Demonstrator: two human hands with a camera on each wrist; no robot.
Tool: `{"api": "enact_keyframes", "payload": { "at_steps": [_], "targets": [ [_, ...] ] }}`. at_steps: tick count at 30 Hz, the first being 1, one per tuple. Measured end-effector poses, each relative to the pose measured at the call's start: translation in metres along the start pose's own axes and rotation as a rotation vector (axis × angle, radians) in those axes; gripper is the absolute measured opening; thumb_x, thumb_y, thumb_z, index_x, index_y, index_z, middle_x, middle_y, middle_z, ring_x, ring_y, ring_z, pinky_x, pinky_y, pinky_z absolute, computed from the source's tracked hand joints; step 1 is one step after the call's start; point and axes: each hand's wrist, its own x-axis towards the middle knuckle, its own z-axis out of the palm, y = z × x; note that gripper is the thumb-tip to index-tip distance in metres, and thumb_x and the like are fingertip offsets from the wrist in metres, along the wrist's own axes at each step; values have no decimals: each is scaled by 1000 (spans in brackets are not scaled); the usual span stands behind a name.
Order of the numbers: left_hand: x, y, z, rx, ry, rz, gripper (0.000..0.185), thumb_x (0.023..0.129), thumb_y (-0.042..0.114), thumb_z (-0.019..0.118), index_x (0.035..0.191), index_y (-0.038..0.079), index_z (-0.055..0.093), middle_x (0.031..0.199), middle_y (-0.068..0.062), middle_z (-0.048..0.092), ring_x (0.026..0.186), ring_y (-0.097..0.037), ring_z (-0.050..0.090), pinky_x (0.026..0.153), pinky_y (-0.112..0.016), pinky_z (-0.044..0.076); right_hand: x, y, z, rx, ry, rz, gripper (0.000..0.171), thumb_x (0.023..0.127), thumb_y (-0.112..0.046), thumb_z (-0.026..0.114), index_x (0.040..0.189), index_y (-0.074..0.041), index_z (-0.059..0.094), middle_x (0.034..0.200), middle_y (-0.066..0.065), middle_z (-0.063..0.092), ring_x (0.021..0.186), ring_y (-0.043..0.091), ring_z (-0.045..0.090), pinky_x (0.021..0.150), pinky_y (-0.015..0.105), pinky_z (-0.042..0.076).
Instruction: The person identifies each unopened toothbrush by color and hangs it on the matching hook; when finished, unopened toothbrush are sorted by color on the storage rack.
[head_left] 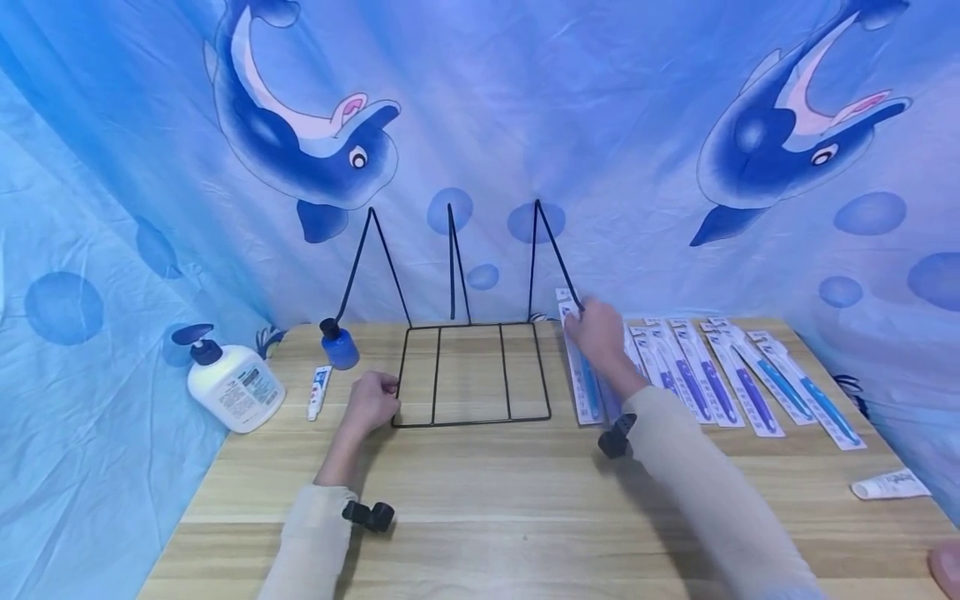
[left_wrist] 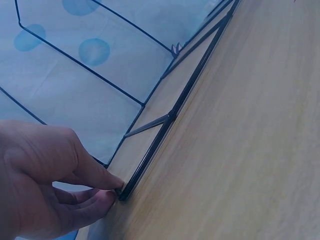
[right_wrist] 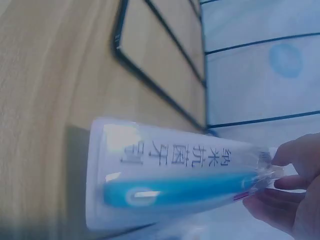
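2 hands are working: your left hand (head_left: 372, 400) is pinching the wire rack (head_left: 471, 373) corner steady, your right hand (head_left: 596, 329) is pinching a packaged toothbrush (head_left: 583, 375); lift gently.

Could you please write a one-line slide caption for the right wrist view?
Right hand pinches the top of a packaged blue toothbrush lying on the wooden table beside a black wire rack.
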Motion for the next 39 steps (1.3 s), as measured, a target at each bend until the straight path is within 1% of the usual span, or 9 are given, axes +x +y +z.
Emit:
{"api": "enact_keyframes", "payload": {
  "at_steps": [4,10,12,16,19,25,29,35,39],
  "targets": [
    [-1,0,0,-3,-1,-3,49,71,-7,60,120,-13,64,100,-19,68,99,-36,62,87,-47,52,-9,-8,-19,29,118,-100,15,89,-15,64,85,-1,61,73,14,62,61,28,55,52,37,45],
    [-5,0,-3,-3,-3,-1,47,72,-7,61,119,-14,64,100,-20,68,98,-36,62,87,-48,52,-28,-20,-51,50,263,-214,14,91,-15,64,91,-1,62,84,17,65,71,31,59,61,41,50],
    [-5,-1,-3,0,-2,5,47,72,-7,61,119,-14,63,100,-21,68,98,-37,62,86,-48,52,-36,-23,-62,48,308,-249,16,93,-16,63,92,0,62,85,18,64,72,31,60,60,41,51],
    [-5,-1,-3,8,10,22,46,72,-7,61,117,-14,64,98,-20,69,96,-36,63,86,-48,52,-49,-27,-82,38,390,-314,17,93,-17,63,92,1,61,83,17,63,70,30,61,56,40,49],
    [-5,-2,-2,9,14,34,46,71,-7,60,117,-15,64,97,-20,68,94,-36,63,84,-48,52,-60,-30,-96,32,425,-362,18,93,-17,64,94,1,62,85,17,64,69,29,61,54,38,48],
    [-5,-2,-1,2,9,32,47,71,-8,58,118,-14,64,98,-20,68,94,-34,62,83,-46,53,-83,-37,-118,21,491,-481,20,90,-15,67,97,3,63,89,18,65,69,29,63,50,37,49],
    [-5,0,0,-5,7,31,48,71,-9,56,118,-15,64,99,-20,67,94,-33,62,83,-46,53,-95,-39,-130,18,503,-543,19,87,-11,68,98,4,63,89,19,64,65,27,62,47,36,49],
    [-6,0,0,-15,-3,7,50,72,-9,56,121,-14,62,104,-22,67,98,-34,61,85,-46,52,-110,-44,-138,39,509,-633,17,83,-5,69,97,4,65,85,16,62,67,25,61,49,37,52],
    [-5,0,1,-21,1,9,50,72,-9,57,121,-14,62,104,-22,67,100,-35,61,87,-47,52,-123,-52,-139,59,509,-690,17,82,-7,69,95,3,66,86,15,62,65,23,61,47,36,53]
  ]
}}
